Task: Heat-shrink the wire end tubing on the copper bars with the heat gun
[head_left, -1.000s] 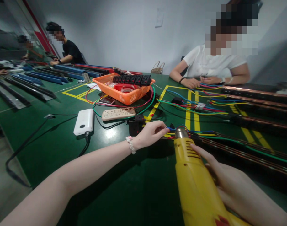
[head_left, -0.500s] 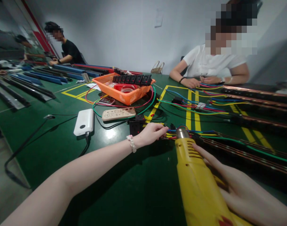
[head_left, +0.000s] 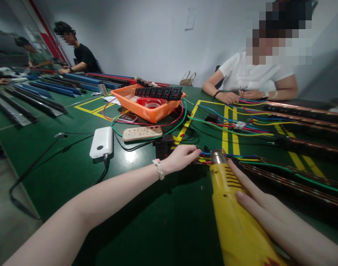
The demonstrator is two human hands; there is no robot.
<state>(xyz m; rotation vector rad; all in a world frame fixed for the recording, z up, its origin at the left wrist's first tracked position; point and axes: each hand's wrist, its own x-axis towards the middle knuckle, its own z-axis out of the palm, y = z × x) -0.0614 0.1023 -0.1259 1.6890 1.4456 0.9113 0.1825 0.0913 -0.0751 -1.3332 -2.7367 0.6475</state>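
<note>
My left hand (head_left: 182, 158) is closed in a pinch on thin coloured wires (head_left: 206, 153), just in front of a black socket block (head_left: 161, 148). My right hand (head_left: 259, 201) holds a yellow heat gun (head_left: 235, 218) from its right side, one finger stretched along the vents. Its handle is out of sight. The metal nozzle (head_left: 219, 157) points away from me, right over the wires. Where exactly the wires end in my left fingers is hidden. To the right, long black strips with copper bars (head_left: 290, 181) lie beside the heat gun.
An orange basket (head_left: 150, 115) bears a black socket strip (head_left: 157, 93). Nearer lie a beige phone case (head_left: 142, 133) and a white power bank (head_left: 101, 142) with a cable. Across the green table (head_left: 60, 162) sits a person in white (head_left: 249, 74); others work at the far left.
The view has shifted slightly, moving the scene a little rightward. My right hand's fingers have changed position on the heat gun. My left hand keeps its pinch on the wires.
</note>
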